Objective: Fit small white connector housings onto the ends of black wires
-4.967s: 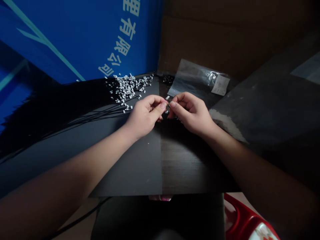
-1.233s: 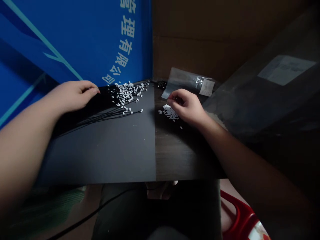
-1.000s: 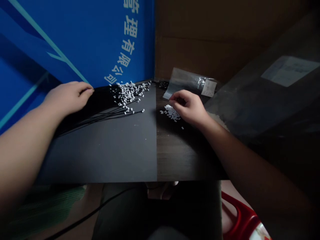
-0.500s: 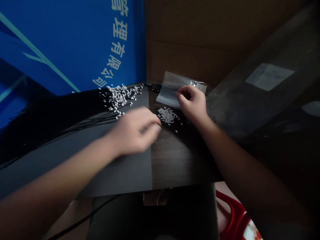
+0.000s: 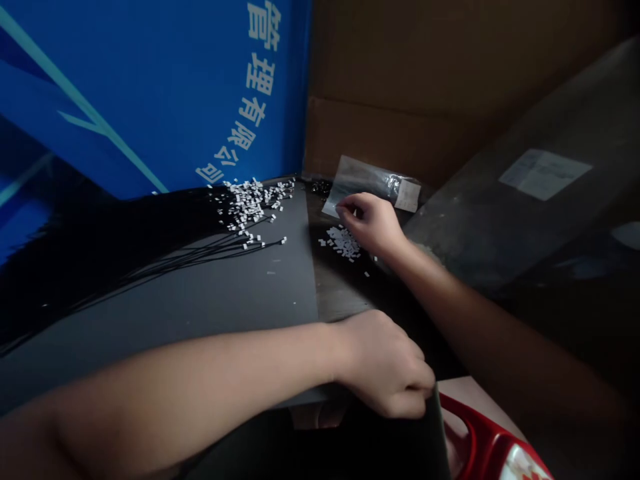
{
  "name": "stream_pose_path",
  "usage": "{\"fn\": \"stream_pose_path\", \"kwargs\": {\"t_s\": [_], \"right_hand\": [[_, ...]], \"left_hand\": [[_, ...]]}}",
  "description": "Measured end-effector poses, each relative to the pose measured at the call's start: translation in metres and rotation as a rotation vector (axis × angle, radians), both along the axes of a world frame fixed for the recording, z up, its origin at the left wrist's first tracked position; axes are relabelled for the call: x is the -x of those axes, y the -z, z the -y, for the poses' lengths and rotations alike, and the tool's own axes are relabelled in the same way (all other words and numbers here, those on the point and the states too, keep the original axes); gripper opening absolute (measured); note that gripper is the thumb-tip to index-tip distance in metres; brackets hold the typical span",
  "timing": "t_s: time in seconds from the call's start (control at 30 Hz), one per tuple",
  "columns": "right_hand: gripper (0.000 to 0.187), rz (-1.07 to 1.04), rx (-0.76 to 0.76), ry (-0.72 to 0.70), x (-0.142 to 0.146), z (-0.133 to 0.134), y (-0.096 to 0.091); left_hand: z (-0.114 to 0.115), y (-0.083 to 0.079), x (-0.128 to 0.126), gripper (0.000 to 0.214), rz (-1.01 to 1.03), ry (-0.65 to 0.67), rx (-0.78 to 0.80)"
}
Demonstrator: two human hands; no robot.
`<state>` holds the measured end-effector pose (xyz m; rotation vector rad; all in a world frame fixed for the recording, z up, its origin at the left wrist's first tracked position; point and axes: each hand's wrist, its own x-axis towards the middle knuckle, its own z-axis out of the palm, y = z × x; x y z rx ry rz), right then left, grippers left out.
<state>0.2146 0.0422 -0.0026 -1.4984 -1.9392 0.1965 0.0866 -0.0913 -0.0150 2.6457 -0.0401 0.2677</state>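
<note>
My left hand (image 5: 385, 363) is curled into a closed grip at the near edge of the dark board (image 5: 260, 293), low in the view; what its fingers hold is hidden. My right hand (image 5: 370, 221) rests farther back with fingers pinched together, just above a small heap of white pieces (image 5: 341, 241) and touching the edge of a clear plastic bag (image 5: 370, 183). A larger scatter of white pieces (image 5: 253, 203) lies at the back on the ends of thin black wires (image 5: 165, 257).
A blue panel with white characters (image 5: 150, 93) stands at the left, brown cardboard (image 5: 400, 87) behind. A dark bag with a white label (image 5: 543, 173) leans at the right. A red plastic object (image 5: 480, 440) sits below the board's near right corner.
My left hand left the wire bundle at the far left, swept across the board and dropped to its near edge. My right hand stayed by the small white heap near the bag.
</note>
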Motion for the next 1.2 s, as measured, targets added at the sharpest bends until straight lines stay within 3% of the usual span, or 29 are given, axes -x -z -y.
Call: {"fn": "stream_pose_path", "kwargs": {"t_s": [0.13, 0.27, 0.43, 0.83, 1.0, 1.2], "right_hand": [[0.030, 0.405, 0.071, -0.017, 0.021, -0.029, -0.017], [0.039, 0.601, 0.109, 0.035, 0.034, -0.067, -0.029], [0.042, 0.705, 0.126, 0.009, 0.049, -0.093, -0.031], [0.042, 0.813, 0.170, -0.027, 0.085, -0.118, -0.019], [0.040, 0.835, 0.248, -0.023, 0.092, -0.126, -0.024], [0.048, 0.900, 0.362, -0.038, 0.101, -0.136, -0.031]], "left_hand": [[0.004, -0.004, -0.005, 0.033, -0.103, 0.020, 0.019], [0.007, -0.007, -0.005, 0.035, -0.155, 0.015, 0.001], [0.006, -0.006, -0.007, 0.035, -0.172, 0.046, -0.020], [0.000, -0.002, -0.014, 0.033, -0.151, 0.070, 0.017], [-0.001, -0.007, -0.017, 0.039, -0.232, 0.105, 0.027], [-0.001, -0.010, -0.011, 0.040, -0.187, 0.092, 0.022]]}}
